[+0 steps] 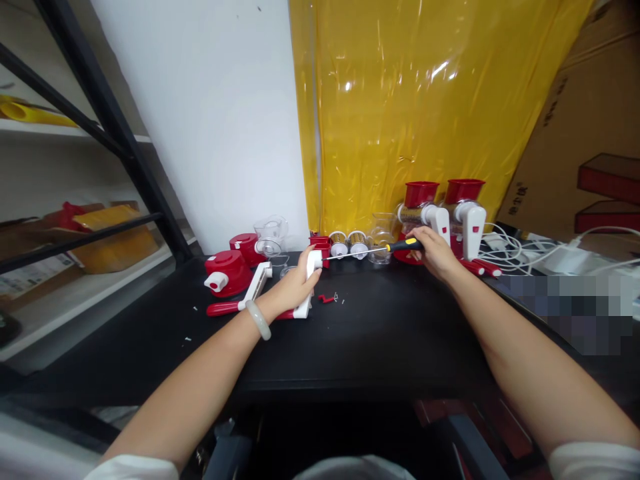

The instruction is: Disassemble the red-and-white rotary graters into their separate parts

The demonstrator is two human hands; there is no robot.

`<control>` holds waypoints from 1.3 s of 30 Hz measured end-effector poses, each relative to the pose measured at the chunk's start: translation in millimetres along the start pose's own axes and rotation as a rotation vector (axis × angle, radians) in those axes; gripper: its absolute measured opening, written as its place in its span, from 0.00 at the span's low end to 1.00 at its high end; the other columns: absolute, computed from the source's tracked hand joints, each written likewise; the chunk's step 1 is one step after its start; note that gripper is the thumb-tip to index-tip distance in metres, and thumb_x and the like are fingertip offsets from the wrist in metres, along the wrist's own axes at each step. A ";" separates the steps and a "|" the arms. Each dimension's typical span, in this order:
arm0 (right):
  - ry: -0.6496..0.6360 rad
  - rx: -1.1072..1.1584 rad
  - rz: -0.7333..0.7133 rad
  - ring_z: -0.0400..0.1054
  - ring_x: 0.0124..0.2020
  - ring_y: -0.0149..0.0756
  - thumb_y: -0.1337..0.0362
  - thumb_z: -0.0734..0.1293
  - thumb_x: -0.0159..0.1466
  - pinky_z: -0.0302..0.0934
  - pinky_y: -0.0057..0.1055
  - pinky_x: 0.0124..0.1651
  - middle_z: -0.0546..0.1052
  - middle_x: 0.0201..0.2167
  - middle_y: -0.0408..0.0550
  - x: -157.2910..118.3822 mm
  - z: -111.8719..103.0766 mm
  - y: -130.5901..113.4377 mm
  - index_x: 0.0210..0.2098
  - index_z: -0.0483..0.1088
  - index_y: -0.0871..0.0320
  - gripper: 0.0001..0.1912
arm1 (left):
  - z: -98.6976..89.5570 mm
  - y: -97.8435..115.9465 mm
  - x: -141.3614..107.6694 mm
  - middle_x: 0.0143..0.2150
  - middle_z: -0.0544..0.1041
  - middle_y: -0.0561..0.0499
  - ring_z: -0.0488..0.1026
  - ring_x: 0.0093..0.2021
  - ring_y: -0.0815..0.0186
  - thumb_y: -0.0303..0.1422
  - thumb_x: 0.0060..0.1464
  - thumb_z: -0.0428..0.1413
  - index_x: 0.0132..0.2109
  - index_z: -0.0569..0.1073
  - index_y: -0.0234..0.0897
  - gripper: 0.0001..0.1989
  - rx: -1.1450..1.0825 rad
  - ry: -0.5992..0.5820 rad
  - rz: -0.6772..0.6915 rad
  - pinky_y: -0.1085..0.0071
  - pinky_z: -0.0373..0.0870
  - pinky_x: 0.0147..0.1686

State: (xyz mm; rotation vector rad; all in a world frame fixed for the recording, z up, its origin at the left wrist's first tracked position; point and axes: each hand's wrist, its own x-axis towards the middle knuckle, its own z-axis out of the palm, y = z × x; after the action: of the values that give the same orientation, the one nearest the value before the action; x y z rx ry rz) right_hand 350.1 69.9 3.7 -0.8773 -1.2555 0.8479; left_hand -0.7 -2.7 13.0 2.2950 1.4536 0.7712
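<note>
Head view: at the centre of the frame our left hand (295, 285) grips a white plastic crank arm (302, 309) with a red handle bar, its upper end turned toward the right. Right of centre, our right hand (436, 251) is closed around a long metal-shafted screwdriver with a yellow-and-black handle (404, 245). Its tip points left at that upper end; whether it sits in a screw, we cannot tell. If it is poorly seated, hard pressure could make it skid, and our left fingers, just beside the tip, would take the jab. A slack left grip could let the crank arm twist under the turning force. Just below centre, a small red plastic piece (327, 299) lies on the black desk (390, 327) beside tiny pale bits (336, 297); a careless sweep of our left hand could scatter these.
</note>
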 end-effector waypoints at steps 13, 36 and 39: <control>-0.011 0.011 0.009 0.51 0.12 0.27 0.39 0.68 0.57 0.49 0.27 0.17 0.58 0.11 0.37 -2.6 2.9 -4.2 0.29 0.70 0.55 0.24 | -0.7 4.2 -1.1 0.28 0.75 0.50 0.75 0.31 0.55 0.46 0.66 0.41 0.71 0.46 0.30 0.34 -0.006 0.009 0.009 0.58 0.68 0.42; -0.035 0.095 0.012 0.56 0.14 0.29 0.46 0.70 0.58 0.55 0.29 0.21 0.60 0.10 0.37 -7.2 10.9 -1.7 0.27 0.66 0.55 0.19 | -3.1 5.1 -1.9 0.31 0.77 0.47 0.77 0.36 0.54 0.46 0.66 0.41 0.70 0.47 0.29 0.34 -0.038 0.032 0.028 0.56 0.68 0.47; -0.016 0.103 0.014 0.54 0.13 0.28 0.48 0.68 0.60 0.55 0.29 0.20 0.59 0.09 0.37 -6.0 11.1 0.5 0.27 0.66 0.55 0.17 | -4.5 7.8 -3.2 0.31 0.76 0.47 0.77 0.35 0.54 0.46 0.66 0.41 0.71 0.47 0.29 0.35 -0.034 0.040 0.026 0.56 0.68 0.46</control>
State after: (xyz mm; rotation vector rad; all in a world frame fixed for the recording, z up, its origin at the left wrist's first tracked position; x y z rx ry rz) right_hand 338.3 65.6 1.8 -0.7989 -1.2101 0.9239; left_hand 1.3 -9.1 19.8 2.2899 1.4193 0.8471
